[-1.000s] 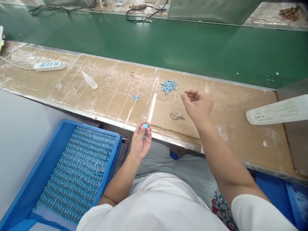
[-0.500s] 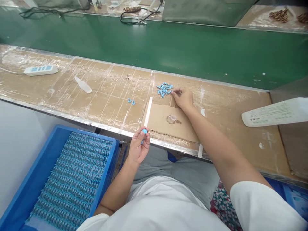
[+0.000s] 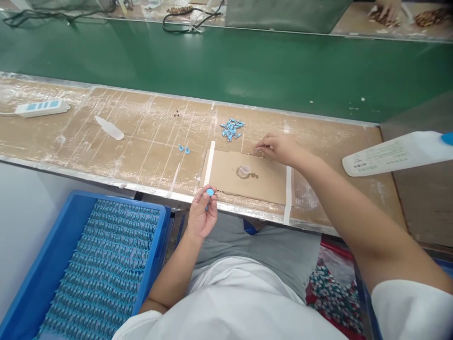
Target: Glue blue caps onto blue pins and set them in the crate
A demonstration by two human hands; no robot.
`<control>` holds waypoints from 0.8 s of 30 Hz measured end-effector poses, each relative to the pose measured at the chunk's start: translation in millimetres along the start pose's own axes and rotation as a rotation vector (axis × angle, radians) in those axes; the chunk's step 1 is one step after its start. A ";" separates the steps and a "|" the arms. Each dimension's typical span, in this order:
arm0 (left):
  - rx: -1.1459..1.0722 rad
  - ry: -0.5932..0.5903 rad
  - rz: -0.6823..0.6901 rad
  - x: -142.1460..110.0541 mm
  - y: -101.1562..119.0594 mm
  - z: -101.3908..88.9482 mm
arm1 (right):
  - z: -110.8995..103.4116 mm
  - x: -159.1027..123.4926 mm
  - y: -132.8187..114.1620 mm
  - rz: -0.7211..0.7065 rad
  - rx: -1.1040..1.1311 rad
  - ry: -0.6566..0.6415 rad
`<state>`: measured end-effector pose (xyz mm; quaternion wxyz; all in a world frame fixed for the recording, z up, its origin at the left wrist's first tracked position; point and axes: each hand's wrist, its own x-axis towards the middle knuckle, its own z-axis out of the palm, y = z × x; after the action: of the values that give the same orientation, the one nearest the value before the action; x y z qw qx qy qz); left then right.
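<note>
Near the bench's front edge, my left hand (image 3: 203, 212) grips a small blue piece with a round, flat top (image 3: 210, 192) between thumb and fingers. My right hand (image 3: 279, 148) hovers by the back edge of a cardboard piece (image 3: 226, 182), its thumb and fingertips pinched together. Whatever those fingertips hold, if anything, is too small to make out. To their left lies a pile of small blue pointed parts (image 3: 231, 129). A small clear cup (image 3: 245, 170) stands on the cardboard beside dark wet spots. Two blue round-based pieces (image 3: 184, 149) rest left of the cardboard.
A blue crate (image 3: 79, 196) with rows of blue parts stands at lower left. On the bench are a clear plastic bottle (image 3: 109, 128), a power strip (image 3: 42, 108) and a few dark bits (image 3: 176, 114). A large white bottle (image 3: 392, 153) juts in from the right. Another person's hand (image 3: 388, 9) shows at top right.
My right hand has drawn back from the blue pile, toward the right. My left hand keeps its hold on the blue piece. Another person's hand has appeared at top right.
</note>
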<state>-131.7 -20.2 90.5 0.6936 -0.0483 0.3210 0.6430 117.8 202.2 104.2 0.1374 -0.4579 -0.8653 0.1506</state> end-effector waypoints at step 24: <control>0.057 -0.001 -0.044 3.7 -15.2 10.9 | 34.7 -74.0 -83.3 0.257 0.690 0.624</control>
<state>-113.6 -14.3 92.0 0.7090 -0.0349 0.3376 0.6182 82.4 91.2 97.2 0.5144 -0.5123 -0.6188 0.3001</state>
